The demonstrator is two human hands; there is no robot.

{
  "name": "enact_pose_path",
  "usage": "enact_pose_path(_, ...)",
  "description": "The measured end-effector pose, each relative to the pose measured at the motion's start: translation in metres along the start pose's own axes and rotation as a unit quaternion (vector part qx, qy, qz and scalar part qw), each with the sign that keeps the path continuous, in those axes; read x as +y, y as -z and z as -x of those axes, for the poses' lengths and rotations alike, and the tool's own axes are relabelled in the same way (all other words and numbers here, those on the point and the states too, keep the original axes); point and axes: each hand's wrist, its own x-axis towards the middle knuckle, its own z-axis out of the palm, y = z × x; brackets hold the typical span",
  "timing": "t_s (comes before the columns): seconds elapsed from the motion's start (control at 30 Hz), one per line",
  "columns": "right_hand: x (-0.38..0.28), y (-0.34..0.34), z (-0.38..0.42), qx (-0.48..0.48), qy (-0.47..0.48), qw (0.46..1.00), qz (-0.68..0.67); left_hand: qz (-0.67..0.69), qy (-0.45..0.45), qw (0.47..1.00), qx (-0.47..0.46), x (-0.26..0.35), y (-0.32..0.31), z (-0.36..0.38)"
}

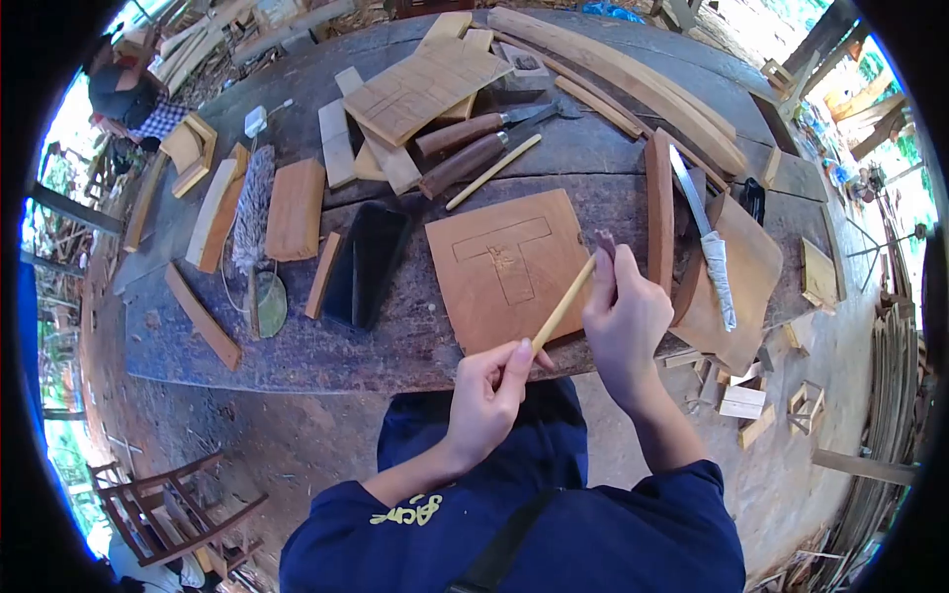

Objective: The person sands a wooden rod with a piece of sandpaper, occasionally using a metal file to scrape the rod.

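My left hand [489, 395] is closed around the lower end of a thin yellow wooden stick [565, 308], which slants up to the right. My right hand [628, 311] pinches a small dark brown piece [605, 243] beside the stick's upper end; its kind is not clear. Just beyond both hands lies a flat square wooden board [465, 282] with a T shape outlined on it. Inside the T, a rough, chipped patch [504, 259] shows.
Two wood-handled tools [465, 163] and another thin stick [494, 173] lie behind the board. A black phone [366, 265] rests to the left. At right, a saw-like blade with a wrapped handle [719, 277] lies on wood pieces. A person [129, 94] sits far left.
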Motion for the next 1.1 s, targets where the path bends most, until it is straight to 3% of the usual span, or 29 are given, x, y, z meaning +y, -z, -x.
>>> enact_pose_path(0.23,0.004,0.0,0.016,-0.005,-0.049,0.999,0.006,0.016,0.026,0.999,-0.023,-0.01,-0.008,0.0)
enact_pose_path(0.3,-0.002,0.0,0.015,0.004,-0.144,0.976,-0.164,0.065,0.053,0.996,-0.038,-0.011,-0.008,-0.005)
enact_pose_path(0.33,-0.006,-0.004,0.021,0.006,-0.149,0.975,-0.163,0.118,0.076,0.989,-0.045,-0.012,-0.008,-0.008)
enact_pose_path(0.47,-0.013,-0.021,0.029,-0.022,-0.138,0.961,-0.239,0.15,0.105,0.983,-0.036,-0.011,-0.004,-0.014)
enact_pose_path(0.53,-0.007,-0.03,0.016,0.047,-0.131,0.954,-0.266,0.17,0.118,0.976,-0.074,-0.013,-0.002,-0.013)
enact_pose_path(0.6,-0.016,-0.026,0.021,0.035,-0.142,0.955,-0.257,0.188,0.111,0.974,-0.062,-0.016,-0.002,-0.014)
enact_pose_path(0.67,-0.032,-0.01,0.037,-0.127,-0.158,0.949,-0.243,0.208,0.099,0.972,-0.05,-0.015,-0.001,-0.016)
enact_pose_path(0.7,-0.034,-0.006,0.043,-0.139,-0.127,0.952,-0.242,0.213,0.108,0.97,-0.047,-0.012,0.002,-0.016)
enact_pose_path(0.93,-0.021,-0.02,0.015,-0.005,-0.117,0.969,-0.218,0.302,0.116,0.941,-0.097,-0.015,0.001,-0.016)
enact_pose_path(1.0,-0.031,-0.013,0.037,-0.059,-0.088,0.964,-0.244,0.341,0.16,0.926,-0.038,-0.008,0.004,-0.018)
enact_pose_path(1.07,-0.026,-0.009,0.043,-0.098,-0.079,0.963,-0.237,0.296,0.167,0.94,-0.038,-0.008,0.008,-0.019)
enact_pose_path(1.1,-0.02,-0.013,0.036,-0.101,-0.079,0.963,-0.236,0.347,0.169,0.919,-0.074,-0.015,0.01,-0.021)
